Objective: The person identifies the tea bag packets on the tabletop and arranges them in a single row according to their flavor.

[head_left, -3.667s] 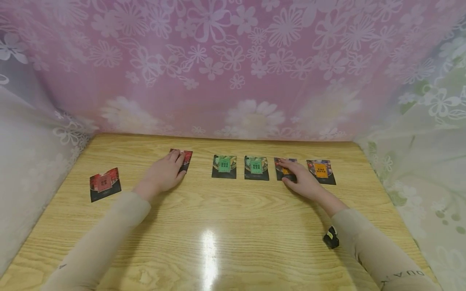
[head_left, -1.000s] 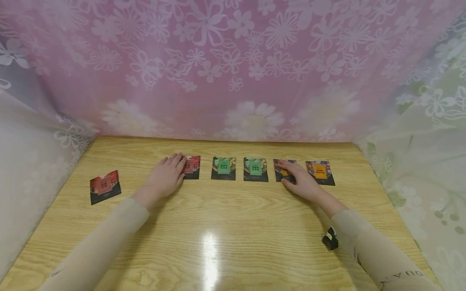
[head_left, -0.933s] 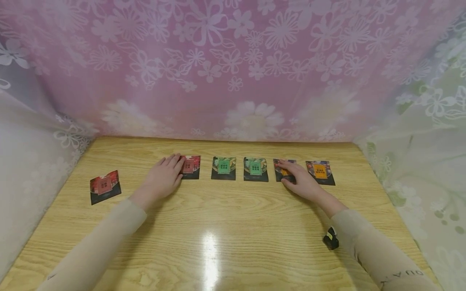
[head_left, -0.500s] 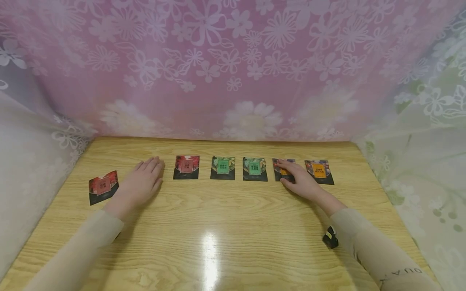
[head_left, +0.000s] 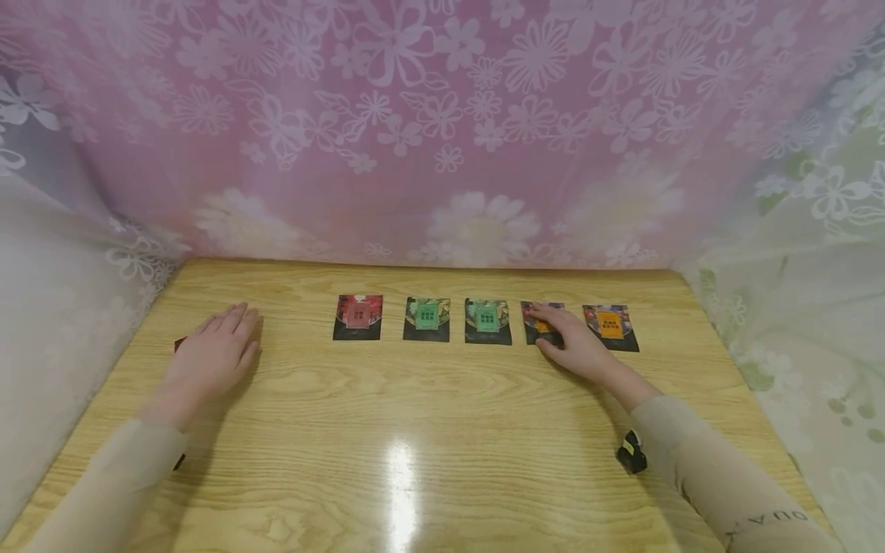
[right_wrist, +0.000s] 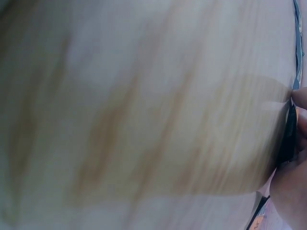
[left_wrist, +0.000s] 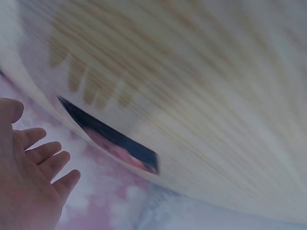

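My left hand is over the leftmost red-and-black sachet, covering all but a corner of it. In the left wrist view its relaxed fingers hang apart from that sachet, their shadow falling on the wood. My right hand rests with fingertips and thumb on an orange-labelled sachet, partly hiding it. Just right of that lies a second orange-labelled sachet. A red sachet and two green ones, a left green sachet and a right green sachet, lie flat between the hands.
The wooden table carries the sachets in a row near its back edge. A small black object with a yellowish mark lies beside the right sleeve. Flowered curtains hang behind and at both sides.
My left hand shifted the inner red sachet right and straightened it beside the green ones, then let go and moved left over the outer red sachet. The right hand has stayed put.
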{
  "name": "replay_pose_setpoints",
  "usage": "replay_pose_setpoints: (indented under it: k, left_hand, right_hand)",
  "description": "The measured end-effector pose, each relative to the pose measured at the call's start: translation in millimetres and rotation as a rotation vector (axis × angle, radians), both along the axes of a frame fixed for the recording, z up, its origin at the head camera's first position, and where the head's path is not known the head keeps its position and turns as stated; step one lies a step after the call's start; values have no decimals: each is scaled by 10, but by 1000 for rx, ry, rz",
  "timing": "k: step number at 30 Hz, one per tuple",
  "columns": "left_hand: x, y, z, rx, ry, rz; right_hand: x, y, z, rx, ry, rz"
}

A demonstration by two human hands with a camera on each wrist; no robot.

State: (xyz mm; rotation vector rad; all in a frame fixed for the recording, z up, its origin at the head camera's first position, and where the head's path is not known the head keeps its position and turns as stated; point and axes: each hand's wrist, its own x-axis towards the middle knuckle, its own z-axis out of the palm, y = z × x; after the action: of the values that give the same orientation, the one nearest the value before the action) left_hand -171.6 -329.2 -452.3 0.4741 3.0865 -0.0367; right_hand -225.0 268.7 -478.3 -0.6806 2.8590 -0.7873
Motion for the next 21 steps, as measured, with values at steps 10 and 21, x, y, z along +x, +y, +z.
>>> replay_pose_setpoints:
  k: [10,21]
  left_hand:
    - [136,-422,-40,15,21,37]
    - [209,-633,-111,2,-50,41]
  right_hand:
    - [-8,19,-31,2,11,11]
    - [-15,20,-27,4,7,7]
